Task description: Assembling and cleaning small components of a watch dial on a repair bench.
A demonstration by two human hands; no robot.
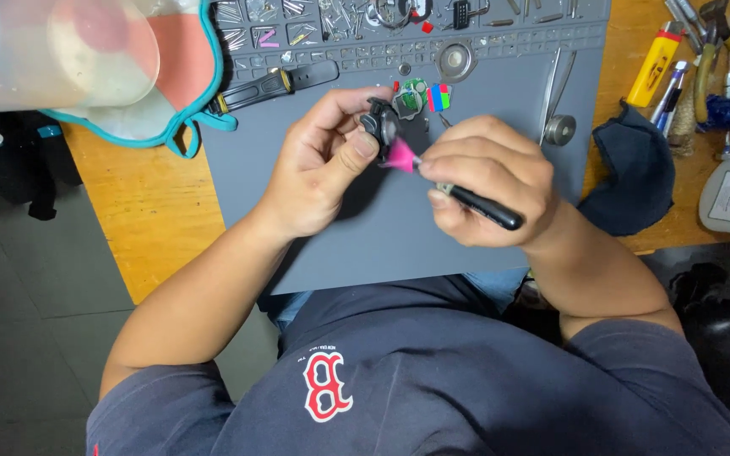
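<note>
My left hand [318, 165] grips a small black watch case [380, 125] between thumb and fingers, held above the grey work mat [382, 236]. My right hand [487, 177] holds a black-handled brush [487, 209] whose pink bristles [400, 158] touch the watch case. A small green circuit part [411, 93] and a red, blue and green piece [439, 97] lie on the mat just behind the hands. A black watch strap [272, 84] lies on the mat to the left.
Compartments with several small screws and parts run along the mat's far edge [340, 25]. Tweezers [558, 80] and a round metal piece [559, 129] lie at right. A dark cloth [631, 173], yellow cutter [654, 63], pliers [720, 42] and a clear plastic container [52, 51] surround the wooden table [145, 211].
</note>
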